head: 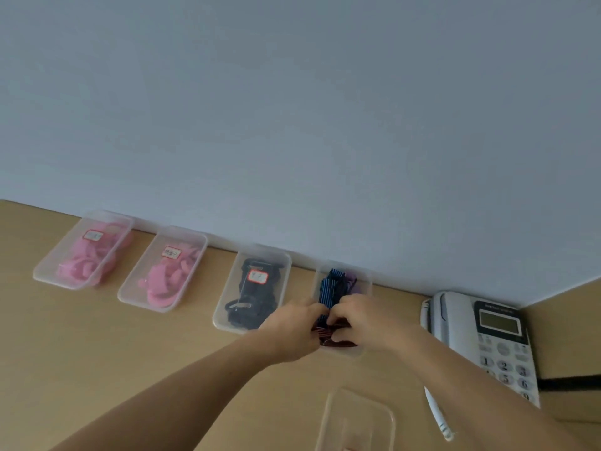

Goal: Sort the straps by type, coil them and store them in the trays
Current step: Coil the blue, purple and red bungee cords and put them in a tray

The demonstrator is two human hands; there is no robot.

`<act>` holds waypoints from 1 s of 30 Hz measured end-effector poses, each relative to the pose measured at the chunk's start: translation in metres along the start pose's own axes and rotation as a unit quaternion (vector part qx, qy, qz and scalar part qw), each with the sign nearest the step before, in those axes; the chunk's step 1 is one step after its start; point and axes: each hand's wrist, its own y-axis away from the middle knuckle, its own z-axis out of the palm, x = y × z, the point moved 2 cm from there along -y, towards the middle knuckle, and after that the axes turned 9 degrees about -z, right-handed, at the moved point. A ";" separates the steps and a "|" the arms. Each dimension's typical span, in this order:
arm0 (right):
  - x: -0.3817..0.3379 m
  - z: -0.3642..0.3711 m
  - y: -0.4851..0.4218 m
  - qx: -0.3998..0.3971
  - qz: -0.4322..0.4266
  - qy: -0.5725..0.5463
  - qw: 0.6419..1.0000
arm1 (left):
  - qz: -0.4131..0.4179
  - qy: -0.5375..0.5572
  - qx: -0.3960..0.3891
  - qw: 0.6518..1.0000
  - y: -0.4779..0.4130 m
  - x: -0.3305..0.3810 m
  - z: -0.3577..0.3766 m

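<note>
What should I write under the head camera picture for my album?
Left hand and right hand pinch a blue striped strap in the rightmost tray of four along the wall.

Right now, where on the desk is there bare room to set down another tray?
Widest bare desk: in front of the two pink-strap trays, left of the left forearm. Only narrow gaps between trays. Crowded: the rightmost tray, where left hand and right hand hold straps, and the near right with clear lid, pen and phone.

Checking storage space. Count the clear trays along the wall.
4, left to right: far-left tray with pink straps, second tray also pink, third tray with black straps, fourth tray beside the phone. Another clear tray or lid lies nearer.
</note>
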 end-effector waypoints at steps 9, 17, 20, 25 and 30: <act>0.010 0.003 0.013 0.163 0.107 -0.128 0.972 | -0.005 0.008 0.035 0.999 0.001 -0.007 0.008; 0.006 0.008 0.013 0.221 0.106 -0.090 0.965 | 0.029 -0.108 0.136 0.984 -0.003 0.001 0.011; 0.008 0.011 0.017 0.246 0.102 -0.103 0.958 | 0.020 -0.124 0.170 0.977 -0.008 0.000 0.008; 0.009 0.012 0.023 0.302 0.090 -0.122 0.941 | 0.017 -0.198 0.146 0.969 -0.012 0.006 0.012; 0.012 0.018 0.031 0.313 0.145 -0.104 0.933 | 0.047 -0.180 0.211 0.960 -0.004 0.014 0.011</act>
